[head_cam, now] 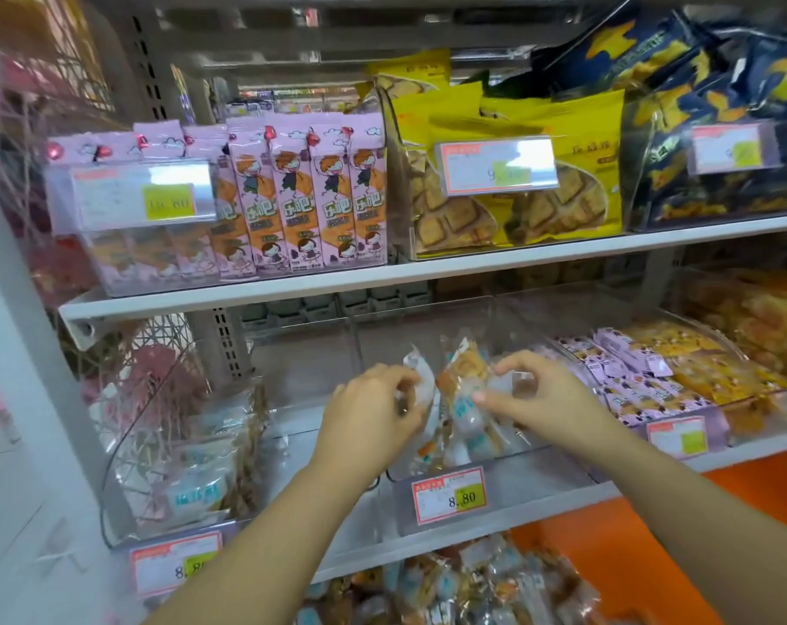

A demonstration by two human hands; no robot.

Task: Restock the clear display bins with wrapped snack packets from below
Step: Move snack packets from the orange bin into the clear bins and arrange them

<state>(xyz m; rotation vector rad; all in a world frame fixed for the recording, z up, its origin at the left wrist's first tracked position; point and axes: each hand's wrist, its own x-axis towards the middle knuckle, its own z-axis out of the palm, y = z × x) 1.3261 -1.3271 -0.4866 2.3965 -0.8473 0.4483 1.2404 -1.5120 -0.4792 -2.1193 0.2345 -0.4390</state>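
Both hands reach into the middle clear bin [495, 502] on the lower shelf. My left hand [373, 412] grips a clear-wrapped snack packet [421, 376] with white and orange print. My right hand [549, 399] pinches the wrapper of another upright packet [466, 376] beside it. A few more packets [459, 444] lie in the bin under my hands. Below the shelf, a heap of the same wrapped packets [463, 588] fills the bottom of the view.
A clear bin [125, 448] at the left holds blue-labelled packets. Right of my hands lies a bin of small pink packets [630, 376]. The upper shelf [382, 272] carries pink boxes, yellow biscuit bags and dark blue bags. Price tags hang on the bin fronts.
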